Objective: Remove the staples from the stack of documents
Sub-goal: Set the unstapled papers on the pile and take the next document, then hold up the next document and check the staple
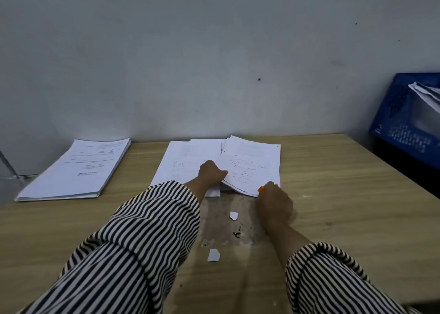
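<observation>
A stapled white document [252,166] lies on top of a loose spread of papers [185,163] in the middle of the wooden table [345,194]. My left hand [212,172] grips the document's near-left edge, fingers curled over it. My right hand [273,204] is curled round an orange staple remover [261,189], whose tip meets the document's near-right corner. The staple itself is too small to see.
A neat stack of printed papers [76,171] lies at the table's left. A blue plastic crate [409,113] with papers in it stands at the far right. Torn paper scraps [233,215] and small dark bits lie on a worn patch near me. A grey wall stands behind.
</observation>
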